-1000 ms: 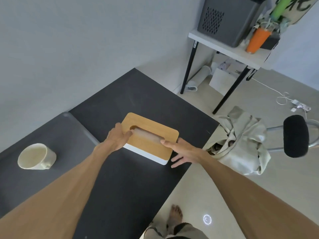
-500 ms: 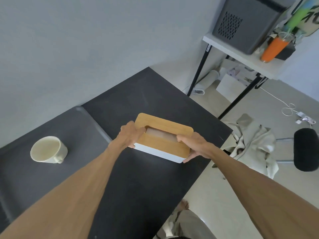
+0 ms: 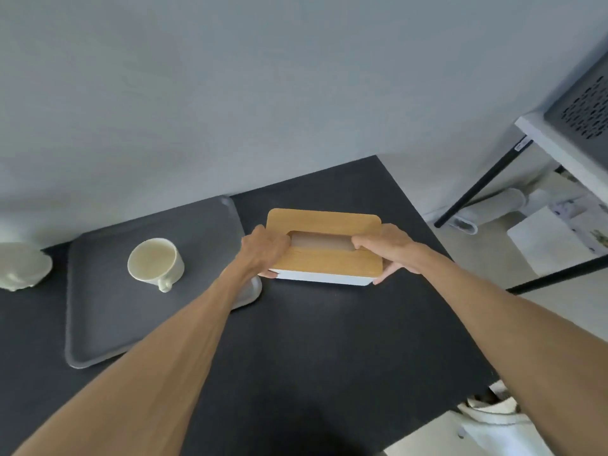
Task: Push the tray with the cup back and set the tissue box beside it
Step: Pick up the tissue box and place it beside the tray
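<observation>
Both my forearms extend forward, converging. My left hand (image 3: 263, 250) clamps the tissue box (image 3: 324, 250) at its left end, my right hand (image 3: 390, 250) its right end, fingers curled under, thumbs on top.

Bare black tabletop (image 3: 329, 340) near the body, tray (image 3: 108, 324) (cup (image 3: 154, 263) aboard) blocking left, wall behind

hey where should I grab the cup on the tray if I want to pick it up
By its handle, from the near side. The cup stands upright on the tray with the handle pointing toward you, and nothing stands in the way there.
</observation>
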